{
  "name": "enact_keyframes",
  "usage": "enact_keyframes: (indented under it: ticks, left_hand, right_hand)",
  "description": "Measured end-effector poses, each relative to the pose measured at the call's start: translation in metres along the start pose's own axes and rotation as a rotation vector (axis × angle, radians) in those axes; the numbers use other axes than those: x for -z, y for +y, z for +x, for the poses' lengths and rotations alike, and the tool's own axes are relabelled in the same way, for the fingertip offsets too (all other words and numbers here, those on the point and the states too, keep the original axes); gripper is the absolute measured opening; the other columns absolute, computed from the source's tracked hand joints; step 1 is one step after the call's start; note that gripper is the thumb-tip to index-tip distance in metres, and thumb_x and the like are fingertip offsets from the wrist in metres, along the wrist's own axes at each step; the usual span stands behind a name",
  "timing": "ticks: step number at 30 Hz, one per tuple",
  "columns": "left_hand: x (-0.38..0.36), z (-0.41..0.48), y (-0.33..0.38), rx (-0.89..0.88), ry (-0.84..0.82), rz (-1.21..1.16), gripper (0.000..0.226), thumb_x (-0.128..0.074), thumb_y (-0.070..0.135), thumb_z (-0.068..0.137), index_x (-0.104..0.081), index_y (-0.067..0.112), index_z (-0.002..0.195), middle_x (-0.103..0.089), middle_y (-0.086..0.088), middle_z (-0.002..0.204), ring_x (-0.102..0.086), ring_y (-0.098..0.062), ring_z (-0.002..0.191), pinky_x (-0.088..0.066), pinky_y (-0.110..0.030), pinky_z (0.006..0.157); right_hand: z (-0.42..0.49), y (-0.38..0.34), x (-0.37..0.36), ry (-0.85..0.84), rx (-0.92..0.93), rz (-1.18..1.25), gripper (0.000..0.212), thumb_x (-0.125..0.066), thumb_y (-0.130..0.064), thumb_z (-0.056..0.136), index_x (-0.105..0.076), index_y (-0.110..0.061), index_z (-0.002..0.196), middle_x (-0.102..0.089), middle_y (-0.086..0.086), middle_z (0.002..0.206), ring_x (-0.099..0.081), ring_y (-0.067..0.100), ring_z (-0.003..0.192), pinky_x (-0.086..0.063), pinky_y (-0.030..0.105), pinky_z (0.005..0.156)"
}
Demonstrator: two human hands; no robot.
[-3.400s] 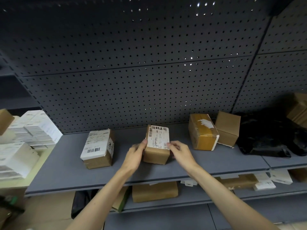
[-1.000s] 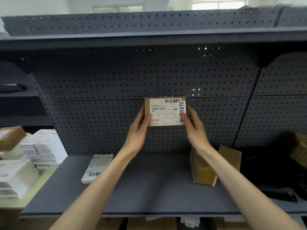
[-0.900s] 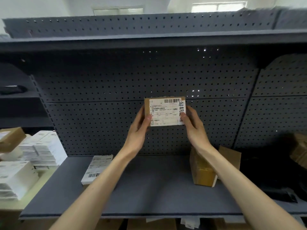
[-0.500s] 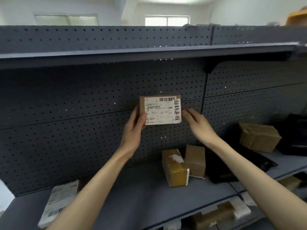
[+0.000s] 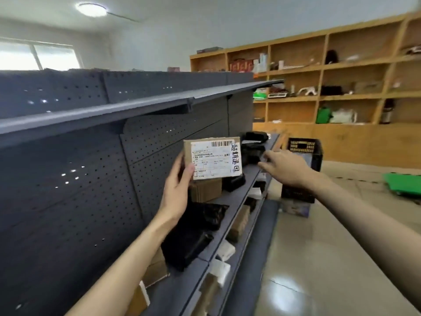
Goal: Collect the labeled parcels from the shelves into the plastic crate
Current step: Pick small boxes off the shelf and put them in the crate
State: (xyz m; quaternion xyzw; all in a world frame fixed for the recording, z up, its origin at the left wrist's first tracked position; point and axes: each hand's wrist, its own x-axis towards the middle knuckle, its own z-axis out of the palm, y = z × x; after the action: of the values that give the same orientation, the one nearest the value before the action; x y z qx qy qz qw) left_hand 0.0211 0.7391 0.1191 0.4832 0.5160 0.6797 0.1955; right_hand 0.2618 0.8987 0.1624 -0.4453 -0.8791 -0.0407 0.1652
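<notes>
the small labeled parcel (image 5: 213, 159) looked light and stiff, one left hand (image 5: 177, 185) pinching its edge between thumb and fingers (right hand (image 5: 288, 167) loose-fingered, empty).

A round ceiling light (image 5: 91, 9) is mounted at upper left, with a window (image 5: 36, 57) below it. A wooden wall unit (image 5: 341, 137) of open compartments spans the right background. One lower compartment holds a green bag (image 5: 323, 115) just beside a white bag (image 5: 342, 116). A dark bottle (image 5: 387, 111) stands in the next compartment to the right. A flat green object (image 5: 403, 184) lies on the glossy tiled floor (image 5: 330, 258).
</notes>
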Motion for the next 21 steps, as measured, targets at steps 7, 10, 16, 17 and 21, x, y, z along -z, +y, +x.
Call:
enact_keyframes:
  ticks: [7, 10, 16, 17, 21]
  left_hand:
    - [-0.116, 0.052, -0.021, -0.042, -0.24, -0.071, 0.047, -0.055, 0.053, 0.097, -0.041, 0.057, 0.142, -0.063, 0.012, 0.137, -0.052, -0.011, 0.135, -0.037, -0.048, 0.117]
    - [-0.163, 0.074, -0.032, -0.07, -0.321, -0.091, 0.055, -0.053, 0.045, 0.101, -0.035, 0.04, 0.153, -0.064, 0.011, 0.135, -0.055, -0.01, 0.131, -0.04, -0.048, 0.115]
    - [-0.239, 0.118, -0.059, -0.052, -0.369, -0.157, 0.056, -0.05, 0.035, 0.105, -0.031, 0.031, 0.157, -0.065, 0.005, 0.135, -0.059, -0.006, 0.125, -0.044, -0.043, 0.113]
    - [-0.249, 0.123, -0.061, -0.043, -0.369, -0.168, 0.055, -0.049, 0.033, 0.106, -0.03, 0.03, 0.158, -0.066, 0.007, 0.132, -0.061, -0.003, 0.122, -0.045, -0.041, 0.111]
    - [-0.283, 0.147, -0.075, -0.025, -0.37, -0.173, 0.055, -0.048, 0.03, 0.106, -0.031, 0.026, 0.158, -0.066, 0.015, 0.123, -0.062, 0.009, 0.111, -0.046, -0.031, 0.108]
  right_hand:
    - [-0.017, 0.114, 0.021, -0.018, -0.235, -0.147, 0.041, -0.039, -0.05, 0.101, -0.057, -0.015, 0.113, -0.063, 0.01, 0.117, -0.06, 0.031, 0.104, -0.048, 0.04, 0.08]
    - [-0.012, 0.154, 0.021, -0.03, -0.283, -0.172, 0.044, -0.039, -0.052, 0.101, -0.057, -0.017, 0.118, -0.064, 0.008, 0.118, -0.06, 0.028, 0.106, -0.049, 0.038, 0.08]
    - [0.001, 0.209, 0.017, -0.048, -0.358, -0.218, 0.045, -0.04, -0.051, 0.101, -0.058, -0.016, 0.122, -0.063, 0.009, 0.122, -0.059, 0.028, 0.11, -0.047, 0.04, 0.084]
    - [0.004, 0.215, 0.017, -0.068, -0.367, -0.208, 0.044, -0.04, -0.051, 0.101, -0.057, -0.016, 0.123, -0.062, 0.01, 0.123, -0.058, 0.029, 0.112, -0.047, 0.041, 0.086]
    - [0.022, 0.237, 0.014, -0.114, -0.384, -0.177, 0.044, -0.039, -0.05, 0.102, -0.056, -0.017, 0.125, -0.059, 0.011, 0.126, -0.056, 0.03, 0.113, -0.044, 0.041, 0.087]
